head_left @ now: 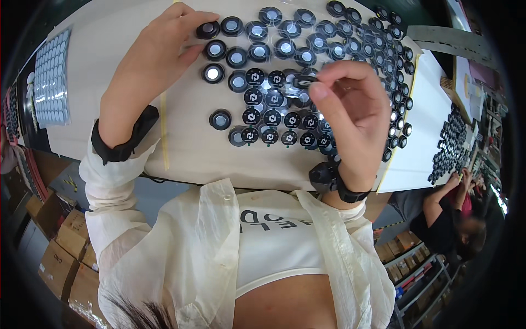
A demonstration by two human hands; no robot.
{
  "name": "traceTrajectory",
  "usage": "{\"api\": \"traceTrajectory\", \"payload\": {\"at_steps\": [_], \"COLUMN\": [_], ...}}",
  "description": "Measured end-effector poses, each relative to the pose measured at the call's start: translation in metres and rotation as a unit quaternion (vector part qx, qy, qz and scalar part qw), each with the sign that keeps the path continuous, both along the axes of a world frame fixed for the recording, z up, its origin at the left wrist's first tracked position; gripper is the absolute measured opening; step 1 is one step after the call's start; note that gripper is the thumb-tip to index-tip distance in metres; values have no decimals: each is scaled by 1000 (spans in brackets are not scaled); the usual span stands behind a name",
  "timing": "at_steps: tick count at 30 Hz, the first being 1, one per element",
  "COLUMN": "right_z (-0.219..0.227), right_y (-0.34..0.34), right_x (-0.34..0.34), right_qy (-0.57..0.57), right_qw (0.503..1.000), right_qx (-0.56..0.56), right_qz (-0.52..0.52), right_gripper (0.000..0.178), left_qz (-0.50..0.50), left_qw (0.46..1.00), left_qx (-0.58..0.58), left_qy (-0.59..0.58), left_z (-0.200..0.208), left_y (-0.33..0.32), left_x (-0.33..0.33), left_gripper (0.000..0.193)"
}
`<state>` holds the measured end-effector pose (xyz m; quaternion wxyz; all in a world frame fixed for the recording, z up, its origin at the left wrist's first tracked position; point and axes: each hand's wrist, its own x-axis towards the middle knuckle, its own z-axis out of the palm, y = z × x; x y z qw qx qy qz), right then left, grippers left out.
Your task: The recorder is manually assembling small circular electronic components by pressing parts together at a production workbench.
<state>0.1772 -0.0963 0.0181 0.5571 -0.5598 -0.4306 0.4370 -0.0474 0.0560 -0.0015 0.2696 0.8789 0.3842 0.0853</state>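
My left hand is at the far left end of the rows, with its index finger and thumb around a black round part. That part looks darker than its neighbours, which have pale round centres. My right hand pinches a small black round sticker between thumb and index finger, above the rows. Under it lies a clear sheet with several rows of black round stickers, each with a white mark, on top of more round parts. One round part sits apart to the left of this sheet.
A pale table carries many more black round parts toward the right. A sheet of pale discs lies at far left. Right, on a white surface, is another cluster of dark parts; a co-worker is beyond. Cardboard boxes stand lower left.
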Motion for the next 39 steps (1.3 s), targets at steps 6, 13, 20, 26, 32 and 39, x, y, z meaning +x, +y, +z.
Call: {"api": "traceTrajectory", "payload": {"at_steps": [6, 13, 20, 26, 32, 39], "right_z": [-15, -16, -9, -13, -10, -8], "right_y": [6, 5, 4, 2, 2, 3], "right_x": [-4, -4, 3, -1, 4, 4], "right_qy": [76, 229, 210, 179, 160, 147], "right_qw": [997, 973, 977, 982, 986, 988], "right_qx": [5, -11, -6, 28, 13, -8], "right_qz": [-7, -35, -42, -49, -44, -42], "right_gripper": [20, 22, 19, 18, 18, 18], "left_qz": [-20, -27, -44, -28, -41, -41], "left_qw": [999, 897, 868, 909, 924, 928], "left_qx": [-9, -308, -278, -238, -219, -225], "left_qy": [-49, -315, -409, -340, -311, -295], "left_z": [-13, 16, -1, 6, 7, 8], "left_y": [17, -27, -45, -50, -51, -48], "left_x": [-4, 25, 50, 53, 53, 52], "left_gripper": [43, 52, 50, 47, 46, 46]}}
